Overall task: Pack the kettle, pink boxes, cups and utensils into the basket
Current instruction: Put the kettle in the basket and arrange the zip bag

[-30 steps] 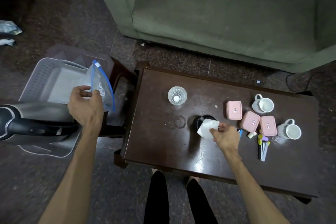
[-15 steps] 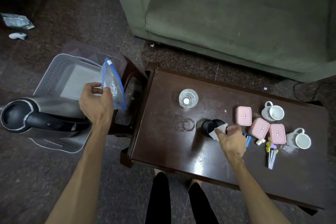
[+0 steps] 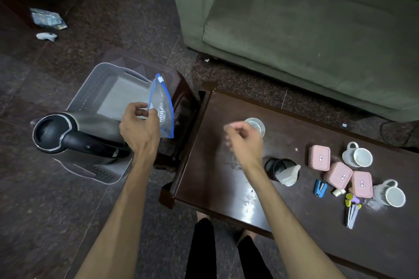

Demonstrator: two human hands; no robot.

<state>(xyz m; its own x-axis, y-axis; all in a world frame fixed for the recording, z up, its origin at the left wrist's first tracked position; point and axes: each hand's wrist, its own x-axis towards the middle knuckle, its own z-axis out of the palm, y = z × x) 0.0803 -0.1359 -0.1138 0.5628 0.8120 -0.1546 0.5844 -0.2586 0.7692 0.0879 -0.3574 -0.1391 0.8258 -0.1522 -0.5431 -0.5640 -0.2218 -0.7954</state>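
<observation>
Left hand (image 3: 139, 128) pinches the top edge of a clear zip bag (image 3: 162, 111) with a blue seal, holding it upright over the near right corner of the grey basket (image 3: 90, 95), which stands on a dark stool (image 3: 179, 88) beside the surface (image 3: 217, 179). Lying on its side across the near end of the basket is the kettle (image 3: 74, 136), its black lid facing left and its black handle pointing toward the left hand. Right hand (image 3: 243, 140) hangs above the left part of the dark wooden surface, motion-blurred, with fingers loosely curled; it seems to grasp nothing, though the blur makes that hard to judge. Just behind it stands a clear glass (image 3: 256, 125). Near the middle of the surface a black cup (image 3: 277, 166) has a white tissue (image 3: 289, 175) draped at its rim. To the right lie three pink boxes (image 3: 339, 175) close together, the two nearer ones touching, flanked by two white cups (image 3: 359, 157), one far and one near, both tipped on their sides. A small blue stapler (image 3: 320, 187) lies in front of the boxes, and a bundle of utensils (image 3: 352, 209) with coloured handles lies by the nearer white cup. A green sofa (image 3: 306, 18) fills the background beyond the surface.
</observation>
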